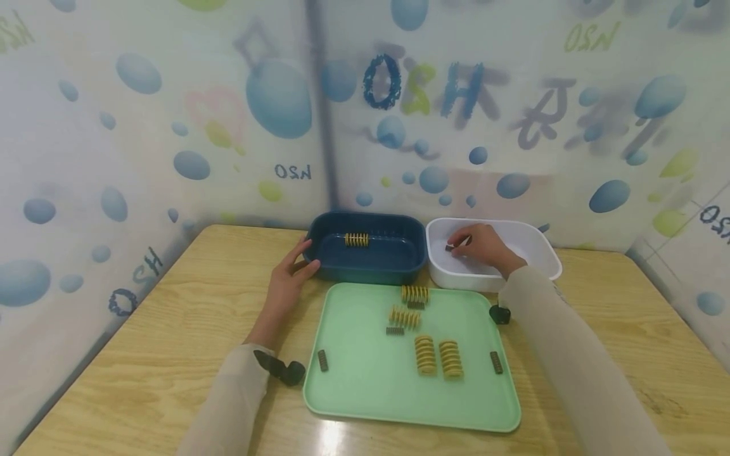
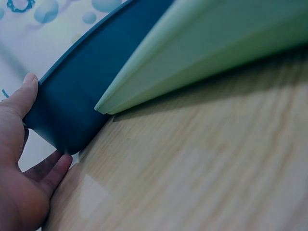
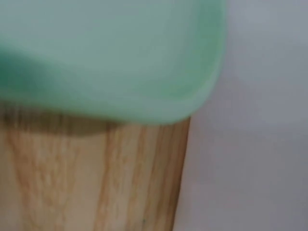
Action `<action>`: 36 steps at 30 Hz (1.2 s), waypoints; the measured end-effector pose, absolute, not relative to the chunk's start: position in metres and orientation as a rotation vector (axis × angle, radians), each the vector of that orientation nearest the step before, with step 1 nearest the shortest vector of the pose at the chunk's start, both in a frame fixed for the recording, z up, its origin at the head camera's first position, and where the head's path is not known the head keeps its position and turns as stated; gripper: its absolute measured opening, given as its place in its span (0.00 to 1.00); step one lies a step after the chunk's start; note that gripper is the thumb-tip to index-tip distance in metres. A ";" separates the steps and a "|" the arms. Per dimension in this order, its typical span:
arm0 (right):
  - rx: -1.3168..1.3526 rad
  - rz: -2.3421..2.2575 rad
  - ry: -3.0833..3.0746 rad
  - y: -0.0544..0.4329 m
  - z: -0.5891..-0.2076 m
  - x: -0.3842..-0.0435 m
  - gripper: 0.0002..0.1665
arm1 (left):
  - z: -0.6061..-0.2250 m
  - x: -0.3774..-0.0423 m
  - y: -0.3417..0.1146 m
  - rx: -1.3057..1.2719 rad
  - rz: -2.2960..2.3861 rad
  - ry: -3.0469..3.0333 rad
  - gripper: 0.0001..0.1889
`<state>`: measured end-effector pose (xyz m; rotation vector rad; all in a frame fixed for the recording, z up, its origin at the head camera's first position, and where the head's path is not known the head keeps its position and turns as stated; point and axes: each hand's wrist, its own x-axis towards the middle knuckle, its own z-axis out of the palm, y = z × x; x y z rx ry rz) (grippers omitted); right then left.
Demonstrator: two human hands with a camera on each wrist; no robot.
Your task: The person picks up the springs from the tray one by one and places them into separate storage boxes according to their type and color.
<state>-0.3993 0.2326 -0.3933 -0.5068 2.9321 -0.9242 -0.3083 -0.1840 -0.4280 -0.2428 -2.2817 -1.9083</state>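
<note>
Over the white bin (image 1: pixel 530 247), my right hand (image 1: pixel 483 246) pinches a small dark coil spring (image 1: pixel 449 247) between thumb and fingertips, low inside the walls. My left hand (image 1: pixel 288 278) rests at the left end of the dark blue bin (image 1: pixel 365 276); in the left wrist view its thumb and loosely spread fingers lie along the corner wall. One yellow coil spring (image 1: pixel 357 239) lies in the blue bin. On the green tray (image 1: pixel 359 396) are several larger yellow springs (image 1: pixel 424 354) and several small dark springs (image 1: pixel 395 330). The right wrist view misses the right hand.
Both bins stand side by side on the wooden table (image 1: pixel 165 354), behind the tray and close to a patterned curtain (image 1: pixel 228 158). Dark wrist cameras (image 1: pixel 279 367) sit on both sleeves. Two small dark springs lie near the tray's left and right edges.
</note>
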 end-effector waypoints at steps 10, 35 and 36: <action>-0.500 -0.908 2.963 0.235 -0.395 -0.399 0.12 | -0.404 -0.291 -0.178 -0.206 -1.921 -2.314 0.28; -0.627 -1.047 3.076 0.241 -0.346 -0.329 0.14 | -0.430 -0.309 -0.185 -0.240 -1.901 -2.276 0.29; -0.658 -1.060 3.074 0.240 -0.344 -0.323 0.14 | -0.430 -0.309 -0.185 -0.236 -1.894 -2.281 0.29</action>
